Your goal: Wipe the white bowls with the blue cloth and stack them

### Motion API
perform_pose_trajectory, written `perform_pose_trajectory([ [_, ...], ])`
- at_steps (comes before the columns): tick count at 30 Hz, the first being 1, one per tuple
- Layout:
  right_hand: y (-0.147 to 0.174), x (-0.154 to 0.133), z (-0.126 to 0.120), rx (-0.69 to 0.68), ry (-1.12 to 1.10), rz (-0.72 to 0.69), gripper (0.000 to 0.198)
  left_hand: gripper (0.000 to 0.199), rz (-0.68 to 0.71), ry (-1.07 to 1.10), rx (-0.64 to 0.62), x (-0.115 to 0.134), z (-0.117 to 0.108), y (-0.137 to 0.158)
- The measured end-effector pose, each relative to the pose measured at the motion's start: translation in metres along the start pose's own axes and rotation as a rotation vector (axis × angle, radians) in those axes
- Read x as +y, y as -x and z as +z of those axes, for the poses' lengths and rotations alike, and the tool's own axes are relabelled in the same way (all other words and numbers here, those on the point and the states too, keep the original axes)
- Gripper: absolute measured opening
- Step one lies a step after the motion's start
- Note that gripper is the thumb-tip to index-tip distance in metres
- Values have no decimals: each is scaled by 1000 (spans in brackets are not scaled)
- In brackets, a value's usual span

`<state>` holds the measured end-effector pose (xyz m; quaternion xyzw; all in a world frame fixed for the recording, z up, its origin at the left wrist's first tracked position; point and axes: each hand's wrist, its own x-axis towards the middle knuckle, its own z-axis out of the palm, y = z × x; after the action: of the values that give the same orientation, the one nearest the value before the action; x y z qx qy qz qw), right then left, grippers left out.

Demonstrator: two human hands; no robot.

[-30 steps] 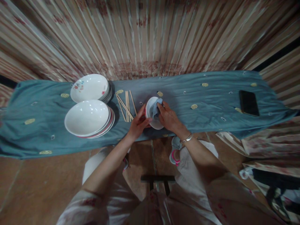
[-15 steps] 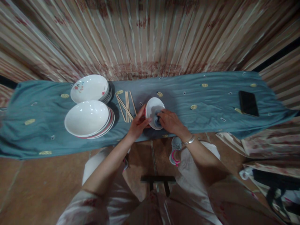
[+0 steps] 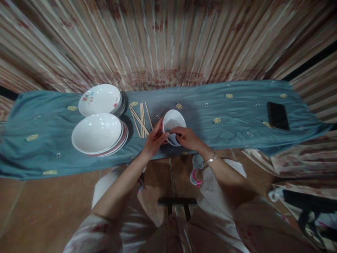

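Fingers of the left hand (image 3: 153,142) grip a white bowl (image 3: 173,117) near the front edge of the bench (image 3: 237,135); the right hand (image 3: 190,138) curls inside, its hold hidden.

In the small white bowl (image 3: 173,117), the blue cloth (image 3: 176,140) is mostly hidden by the right hand (image 3: 187,137). Beyond the bowl, the pleated curtain (image 3: 159,56) (its floral print blurred) is cut off at the top.
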<state>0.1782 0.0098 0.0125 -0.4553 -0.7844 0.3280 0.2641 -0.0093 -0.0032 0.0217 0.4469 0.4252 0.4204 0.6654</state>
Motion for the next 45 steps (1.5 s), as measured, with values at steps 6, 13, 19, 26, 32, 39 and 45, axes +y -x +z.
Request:
perform_pose_trajectory([
  [6, -3, 2, 8, 51, -69, -65, 51, 105, -2, 2, -3, -1, -1, -1],
  [13, -4, 8, 15, 103, -39, -71, 54, 106, -3, 3, -4, 2, 1, 1],
  [19, -3, 10, 16, 101, 0, -61, 54, 101, 9, 14, -15, 1, 1, 1],
  [26, -2, 14, 18, 134, 95, -59, 55, 103, 3, 6, -5, 0, 0, 0],
  [32, 1, 8, 15, 97, 221, -20, 57, 106, -4, -11, -2, 2, 1, 2],
  [39, 2, -8, 8, 59, 400, 70, 50, 105, -7, -14, -9, 2, 0, 1],
  [45, 2, -19, -7, -75, 487, 128, 41, 104, -24, -33, 18, 2, 0, 1],
])
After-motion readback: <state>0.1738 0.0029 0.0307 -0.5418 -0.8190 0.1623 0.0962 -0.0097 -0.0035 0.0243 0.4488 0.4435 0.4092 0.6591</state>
